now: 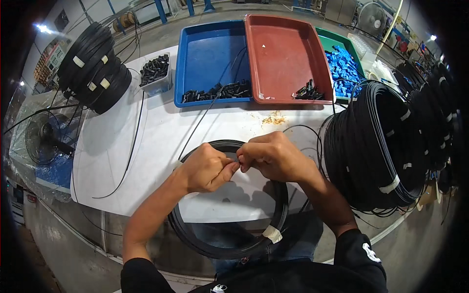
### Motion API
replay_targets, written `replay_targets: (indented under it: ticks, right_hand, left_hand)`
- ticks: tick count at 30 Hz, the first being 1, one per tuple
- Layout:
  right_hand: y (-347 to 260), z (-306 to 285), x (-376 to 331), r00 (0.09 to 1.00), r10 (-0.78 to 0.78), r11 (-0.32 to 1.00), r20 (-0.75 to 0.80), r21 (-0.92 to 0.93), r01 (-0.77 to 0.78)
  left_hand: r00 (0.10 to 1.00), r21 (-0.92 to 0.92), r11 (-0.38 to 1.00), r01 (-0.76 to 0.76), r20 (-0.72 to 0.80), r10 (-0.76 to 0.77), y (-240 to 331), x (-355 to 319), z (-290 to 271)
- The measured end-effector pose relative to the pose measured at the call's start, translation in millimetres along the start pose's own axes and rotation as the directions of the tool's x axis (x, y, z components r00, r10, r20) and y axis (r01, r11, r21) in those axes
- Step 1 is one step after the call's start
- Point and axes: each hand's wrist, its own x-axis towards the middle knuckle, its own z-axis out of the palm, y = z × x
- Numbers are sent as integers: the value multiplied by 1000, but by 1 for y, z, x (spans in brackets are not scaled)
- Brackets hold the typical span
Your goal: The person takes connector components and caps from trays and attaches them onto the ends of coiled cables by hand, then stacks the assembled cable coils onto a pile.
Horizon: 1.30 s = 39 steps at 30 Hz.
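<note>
My left hand (207, 168) and my right hand (273, 156) meet over the near part of the white table. Both are closed, thumbs and fingertips pinched together almost tip to tip. Whatever they hold between them is very small and mostly hidden by the fingers. Below them, a coil of thin black cable (282, 207) lies partly on the table and overhangs its front edge above my lap. A strip of pale tape (272, 234) binds the coil at its lower right. Loose cable strands run from the area of the hands toward the trays.
Beyond the hands stand a blue tray (210, 49) and a red tray (286, 53), both with small black parts, and a green tray (326, 34) of blue pieces. A clear tub (161, 88) holds black parts. Tall cable coils stand left (93, 63) and right (376, 146).
</note>
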Motion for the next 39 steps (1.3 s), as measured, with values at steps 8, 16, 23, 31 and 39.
replay_targets:
  ticks: [8, 16, 23, 31, 39]
  right_hand:
    - [-5, -24, 5, 998, 53, 866, 40, -500, -26]
    - [1, -18, -2, 980, 141, 893, 140, -445, -65]
    - [-5, -13, -1, 987, 84, 930, 135, -366, -29]
    - [-12, -17, -4, 988, -22, 961, 153, -270, 63]
    - [-14, -16, -4, 986, -12, 929, 168, -362, 73]
  left_hand:
    - [997, 133, 989, -68, -30, 72, -10, -2, -6]
    - [1000, 261, 965, -17, 30, 9, -9, -1, -5]
    - [993, 34, 993, -115, 44, 114, -13, -6, 1]
    - [957, 93, 957, -276, 119, 265, -1, -5, 10]
    - [976, 42, 977, -211, 68, 208, -1, -7, 16]
